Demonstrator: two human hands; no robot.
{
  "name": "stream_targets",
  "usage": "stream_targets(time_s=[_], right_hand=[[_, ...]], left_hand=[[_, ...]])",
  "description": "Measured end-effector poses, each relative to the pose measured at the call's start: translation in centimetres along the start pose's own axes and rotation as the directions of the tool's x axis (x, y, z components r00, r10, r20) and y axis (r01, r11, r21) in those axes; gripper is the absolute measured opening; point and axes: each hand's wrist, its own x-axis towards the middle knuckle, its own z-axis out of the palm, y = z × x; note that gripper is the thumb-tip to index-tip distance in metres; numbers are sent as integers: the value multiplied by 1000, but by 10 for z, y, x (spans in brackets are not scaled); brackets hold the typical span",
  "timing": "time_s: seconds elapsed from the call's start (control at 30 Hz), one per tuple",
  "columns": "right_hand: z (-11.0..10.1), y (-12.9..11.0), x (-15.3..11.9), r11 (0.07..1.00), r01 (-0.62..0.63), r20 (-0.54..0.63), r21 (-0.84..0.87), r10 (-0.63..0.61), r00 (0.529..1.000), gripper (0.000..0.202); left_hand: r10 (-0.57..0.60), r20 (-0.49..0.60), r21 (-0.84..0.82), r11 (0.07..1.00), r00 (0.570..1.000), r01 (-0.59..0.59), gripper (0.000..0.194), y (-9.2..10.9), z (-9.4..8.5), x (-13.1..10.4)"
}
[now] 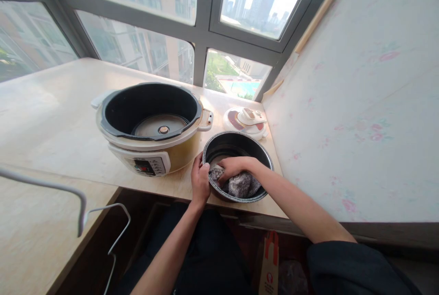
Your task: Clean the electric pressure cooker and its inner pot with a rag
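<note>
A dark round inner pot (236, 142) stands near the front edge of the ledge. My left hand (200, 178) grips its left rim, thumb over the edge. Inside the pot my right hand (231, 168) presses on a grey, mottled cloth (240, 185), fingers curled into it. The cloth lies bunched along the near side of the pot. To the left of the pot is the electric pressure cooker (183, 155), its lid off and its heating plate showing inside. Behind the pot lies the cooker's lid (245, 122), white and reddish-brown with a handle.
Grey-framed windows (202, 34) rise behind the ledge (51, 121). A floral-papered wall (370, 103) closes off the right side. At lower left a bent white metal rod (51, 186) juts in. Below the ledge stands a paper bag (269, 267) with red handles beside a clear plastic bag (291, 276).
</note>
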Motion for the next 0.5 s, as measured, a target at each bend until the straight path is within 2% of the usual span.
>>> stream_targets(time_s=[0.13, 0.23, 0.4, 0.5], right_hand=[[-4, -6, -5, 972, -195, 35, -130, 201, 979, 74], [-4, -9, -8, 937, -293, -7, -190, 297, 955, 75], [0, -17, -14, 886, -322, -106, -335, 304, 947, 83], [1, -22, -19, 887, -284, -31, -363, 293, 956, 94]], left_hand=[[-10, 10, 1, 1000, 1000, 10, 41, 2, -2, 0], [-30, 16, 21, 999, 999, 30, 44, 2, -3, 1], [-35, 14, 16, 999, 999, 35, 44, 3, -3, 1], [-28, 23, 24, 999, 999, 27, 41, 3, -3, 1]])
